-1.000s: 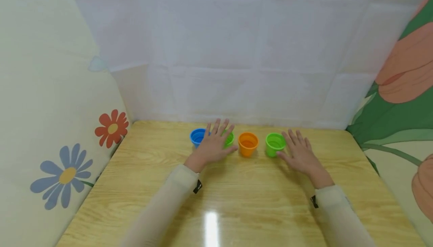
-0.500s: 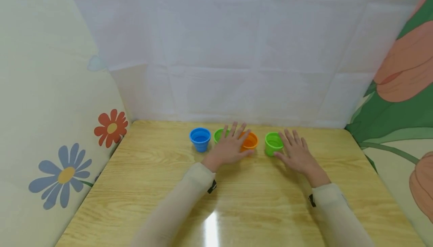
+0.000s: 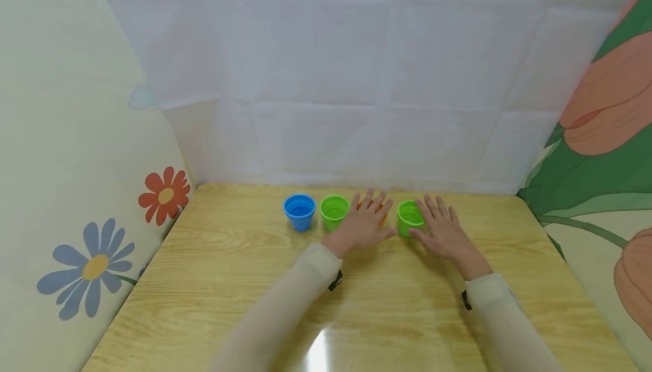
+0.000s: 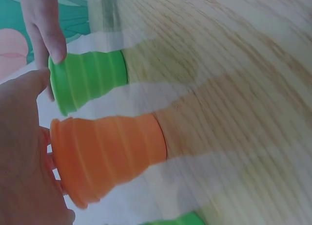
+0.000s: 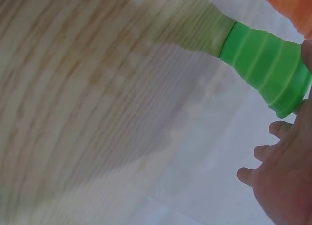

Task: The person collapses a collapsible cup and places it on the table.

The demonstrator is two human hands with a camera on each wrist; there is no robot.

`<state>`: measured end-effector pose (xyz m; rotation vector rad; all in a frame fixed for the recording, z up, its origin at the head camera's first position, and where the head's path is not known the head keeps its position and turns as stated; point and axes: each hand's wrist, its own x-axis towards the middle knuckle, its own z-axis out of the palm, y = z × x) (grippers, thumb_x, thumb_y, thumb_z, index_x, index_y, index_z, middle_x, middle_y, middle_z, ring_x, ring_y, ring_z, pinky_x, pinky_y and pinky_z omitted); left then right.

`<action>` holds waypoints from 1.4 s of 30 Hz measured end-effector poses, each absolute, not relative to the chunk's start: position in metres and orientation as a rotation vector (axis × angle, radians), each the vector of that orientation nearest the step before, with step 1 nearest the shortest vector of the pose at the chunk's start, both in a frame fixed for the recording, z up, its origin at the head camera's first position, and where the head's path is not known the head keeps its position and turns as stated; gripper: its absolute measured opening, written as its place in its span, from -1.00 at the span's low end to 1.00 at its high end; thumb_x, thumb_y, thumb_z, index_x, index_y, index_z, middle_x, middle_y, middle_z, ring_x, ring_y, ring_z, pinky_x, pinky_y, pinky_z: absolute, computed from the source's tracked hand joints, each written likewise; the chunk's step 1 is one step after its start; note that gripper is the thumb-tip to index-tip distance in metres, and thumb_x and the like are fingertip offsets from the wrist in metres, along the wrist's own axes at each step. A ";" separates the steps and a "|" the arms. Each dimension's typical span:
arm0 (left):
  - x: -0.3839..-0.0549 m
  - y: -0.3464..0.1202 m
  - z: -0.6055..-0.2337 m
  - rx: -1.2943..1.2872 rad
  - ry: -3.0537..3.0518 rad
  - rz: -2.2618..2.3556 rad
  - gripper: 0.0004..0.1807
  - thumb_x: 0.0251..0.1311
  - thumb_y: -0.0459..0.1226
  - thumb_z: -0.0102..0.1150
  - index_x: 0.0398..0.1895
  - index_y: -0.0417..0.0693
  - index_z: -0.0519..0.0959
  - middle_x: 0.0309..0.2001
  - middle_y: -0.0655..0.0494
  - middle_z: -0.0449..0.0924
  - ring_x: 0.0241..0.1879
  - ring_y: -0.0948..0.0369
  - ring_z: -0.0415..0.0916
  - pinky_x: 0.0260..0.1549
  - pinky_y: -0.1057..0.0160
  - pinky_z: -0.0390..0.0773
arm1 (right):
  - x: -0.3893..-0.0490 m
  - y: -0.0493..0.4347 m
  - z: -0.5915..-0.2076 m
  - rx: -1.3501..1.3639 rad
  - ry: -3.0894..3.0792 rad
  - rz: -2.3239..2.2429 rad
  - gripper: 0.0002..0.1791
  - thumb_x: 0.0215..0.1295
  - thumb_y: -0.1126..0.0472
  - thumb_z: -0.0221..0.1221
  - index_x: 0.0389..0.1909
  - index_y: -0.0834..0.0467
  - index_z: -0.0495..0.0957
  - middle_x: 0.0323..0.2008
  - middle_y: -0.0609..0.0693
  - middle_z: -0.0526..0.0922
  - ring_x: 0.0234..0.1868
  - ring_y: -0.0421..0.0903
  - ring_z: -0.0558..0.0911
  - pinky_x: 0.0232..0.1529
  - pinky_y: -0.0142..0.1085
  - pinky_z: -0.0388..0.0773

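Observation:
Along the back of the wooden table (image 3: pixel 214 281) stands a row of ribbed cups, mouths up: a blue cup (image 3: pixel 300 220), a green cup (image 3: pixel 332 219), an orange cup (image 4: pixel 107 152) and another green cup (image 3: pixel 407 225) at the right. My left hand (image 3: pixel 363 229) is spread flat over the orange cup and hides most of it in the head view. The left wrist view shows the palm right at that cup's rim. Fingers spread, my right hand (image 3: pixel 445 236) lies against the right side of the right-hand green cup, its thumb near the front rim.
A white cloth (image 3: pixel 326 106) hangs behind the table's back edge. Flower-printed panels (image 3: pixel 86 162) stand at the left and right sides. A bright light reflection (image 3: pixel 318 352) shows on the tabletop near the front.
My left hand has moved right, from over the blue and left green cups to over the orange cup, uncovering both. The right hand has shifted slightly left. The cups stand where they were.

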<state>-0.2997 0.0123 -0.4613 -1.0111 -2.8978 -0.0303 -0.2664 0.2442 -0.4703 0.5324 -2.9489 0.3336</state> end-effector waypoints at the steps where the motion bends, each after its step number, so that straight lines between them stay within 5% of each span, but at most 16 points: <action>1: -0.300 0.014 -0.462 -1.006 -2.906 -0.016 -0.15 0.25 0.33 -0.38 0.48 0.13 -0.14 0.50 0.10 -0.32 0.45 0.00 -0.50 0.36 -0.15 -0.33 | -0.267 0.244 -0.470 0.531 -2.950 0.329 -0.12 0.31 -0.29 -0.08 0.46 0.09 -0.13 0.44 0.23 -0.11 0.43 0.27 -0.19 0.31 0.28 -0.16; 6: -0.297 0.023 -0.462 -0.986 -2.924 0.088 -0.13 0.23 0.36 -0.47 0.49 0.14 -0.19 0.50 0.11 -0.31 0.45 0.01 -0.49 0.37 -0.14 -0.33 | -0.268 0.243 -0.473 0.548 -2.954 0.324 -0.13 0.32 -0.28 -0.08 0.46 0.10 -0.13 0.44 0.22 -0.08 0.42 0.29 -0.14 0.30 0.29 -0.12; 24: -0.294 0.051 -0.460 -1.033 -2.858 0.194 -0.25 0.34 0.19 -0.29 0.46 0.02 -0.03 0.45 0.15 0.01 0.45 -0.01 -0.22 0.37 -0.13 -0.22 | -0.265 0.244 -0.479 0.560 -2.922 0.393 -0.20 0.33 -0.14 0.03 0.40 0.25 0.02 0.34 0.23 0.19 0.34 0.17 0.19 0.30 0.24 0.00; 28: -0.293 0.052 -0.452 -1.051 -2.845 0.142 -0.31 0.37 0.16 -0.32 0.45 0.04 0.04 0.42 0.18 0.09 0.44 0.04 -0.16 0.38 -0.10 -0.24 | -0.262 0.249 -0.470 0.582 -2.884 0.579 -0.22 0.31 -0.15 0.04 0.37 0.26 0.12 0.27 0.25 0.30 0.26 0.21 0.31 0.26 0.15 0.19; 36: -0.290 0.050 -0.433 -1.112 -2.764 -0.074 -0.44 0.41 0.06 -0.31 0.35 -0.01 0.21 0.32 0.12 0.28 0.34 0.11 0.15 0.30 0.04 0.17 | -0.258 0.253 -0.448 0.634 -2.722 0.882 -0.38 0.29 -0.01 0.13 0.24 0.29 0.32 0.07 0.23 0.49 0.02 0.13 0.53 0.00 0.03 0.51; 42: -0.291 0.043 -0.429 -1.165 -2.786 -0.419 -0.45 0.39 0.05 -0.28 0.35 0.02 0.21 0.29 0.09 0.30 0.29 0.15 0.23 0.27 0.10 0.26 | -0.258 0.250 -0.443 0.628 -2.662 1.056 -0.45 0.25 0.05 0.18 0.18 0.27 0.40 0.00 0.21 0.54 -0.01 0.10 0.55 -0.04 -0.08 0.57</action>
